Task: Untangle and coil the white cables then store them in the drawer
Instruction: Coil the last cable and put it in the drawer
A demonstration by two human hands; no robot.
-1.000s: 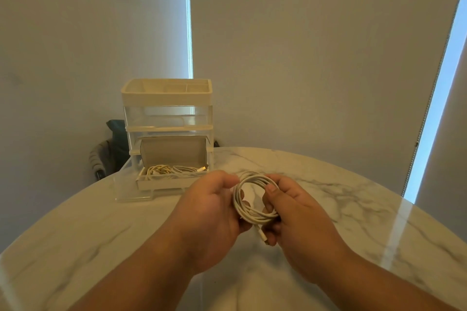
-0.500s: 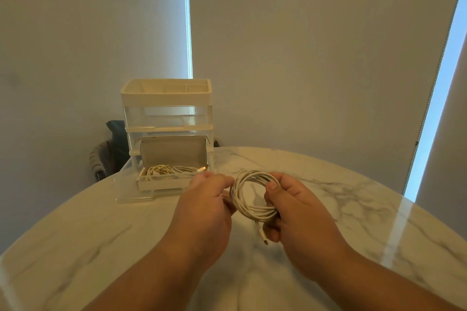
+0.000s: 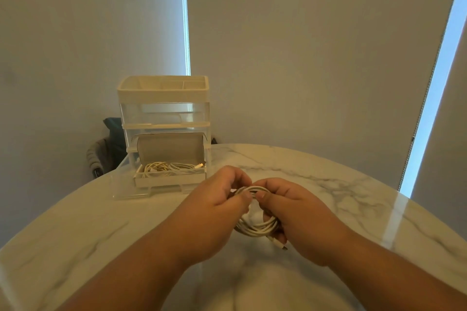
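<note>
Both thumbs have come together on top of the ring since a moment ago. At the left, one open drawer (image 3: 131,192) already holds some white cables (image 3: 169,168), too tangled to count. Next, the left hand (image 3: 217,199) pinches the top of the one coiled cable (image 3: 257,228), over the table (image 3: 101,235). The right hand (image 3: 290,212) grips it too. It looks light and floppy, so squeeze all the loops together.

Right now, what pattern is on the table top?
White marble with grey veins on the table top, clearest in the head view.
</note>
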